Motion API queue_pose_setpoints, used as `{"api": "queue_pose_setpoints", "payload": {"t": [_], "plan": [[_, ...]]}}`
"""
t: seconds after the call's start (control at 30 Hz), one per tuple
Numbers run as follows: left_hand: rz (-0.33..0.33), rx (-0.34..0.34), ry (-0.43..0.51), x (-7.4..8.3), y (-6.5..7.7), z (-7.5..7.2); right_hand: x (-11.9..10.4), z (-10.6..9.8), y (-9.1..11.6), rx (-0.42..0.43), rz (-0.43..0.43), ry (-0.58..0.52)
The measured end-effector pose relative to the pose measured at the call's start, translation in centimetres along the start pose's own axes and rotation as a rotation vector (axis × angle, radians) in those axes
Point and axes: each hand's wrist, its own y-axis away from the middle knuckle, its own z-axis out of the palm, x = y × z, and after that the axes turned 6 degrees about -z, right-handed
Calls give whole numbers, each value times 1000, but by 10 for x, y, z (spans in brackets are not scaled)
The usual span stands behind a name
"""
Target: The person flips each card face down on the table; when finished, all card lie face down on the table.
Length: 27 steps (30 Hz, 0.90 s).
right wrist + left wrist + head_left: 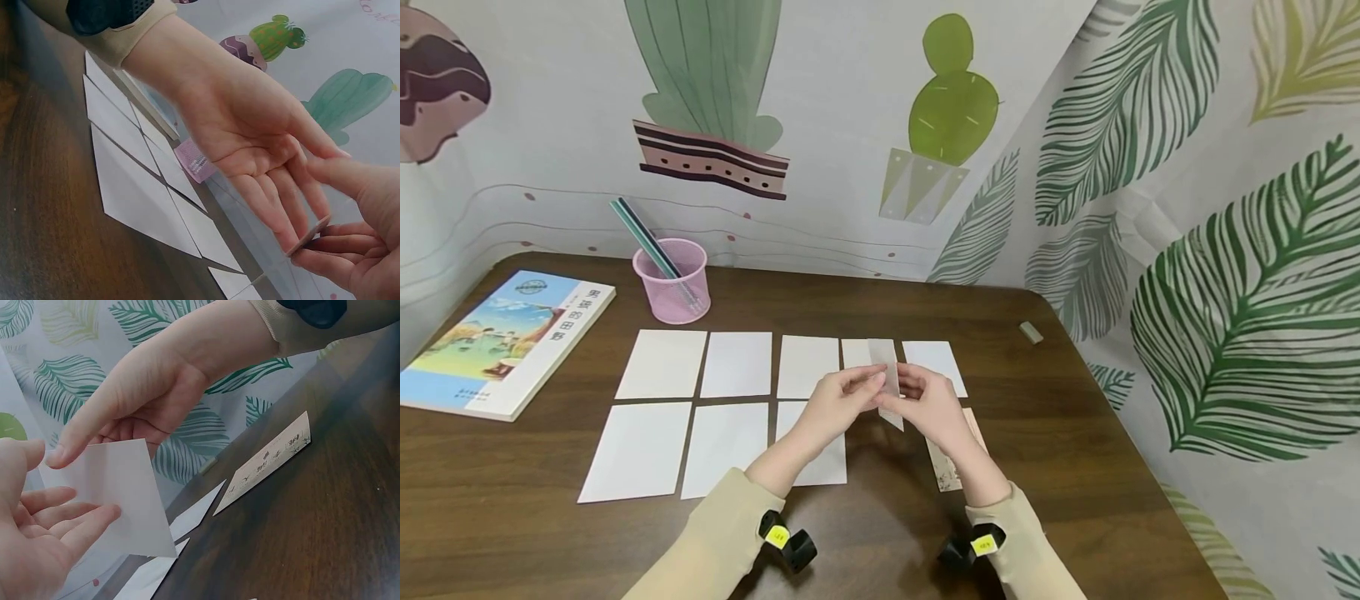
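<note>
Both hands hold one white card (886,367) raised on edge above the table. My left hand (838,404) touches its left face with the fingers, thumb at the near edge. From the other side my right hand (932,404) grips the card, its thumb (69,447) at the upper corner in the left wrist view. The thumbs nearly meet in the right wrist view, where the card (309,236) appears edge-on. Below lie white cards in two rows, among them one card (636,450) at front left. A beige card with printed marks (946,471) lies partly hidden under the right forearm.
A pink mesh pen cup (673,287) with pencils stands at the back left. Left of it lies a book (505,342) with a colourful cover. A small eraser-like block (1031,332) sits at the back right. Patterned cloth hangs behind the dark wooden table (1075,500).
</note>
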Motion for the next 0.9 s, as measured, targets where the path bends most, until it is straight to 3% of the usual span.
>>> {"api": "queue_pose_setpoints", "payload": {"t": [0.13,0.3,0.47,0.57,0.63,0.8,0.9], "plan": [[-2,-24,26,0,0,1,3,-6,-2,22,23,-34],[6,14,-16,-2,0,2,11,-17,-5,75,92,-102],[57,164,-5,-7,-4,1,27,-27,-10,24,179,-267],[26,279,37,-10,-6,-3,37,-31,-11,-23,214,-390],[-31,313,52,-12,-7,-6,42,-32,-11,-59,229,-447],[-152,245,44,-16,-8,-9,46,-29,-12,-164,233,-493],[-183,215,71,-17,-10,-6,46,-26,-12,-227,228,-488]]}}
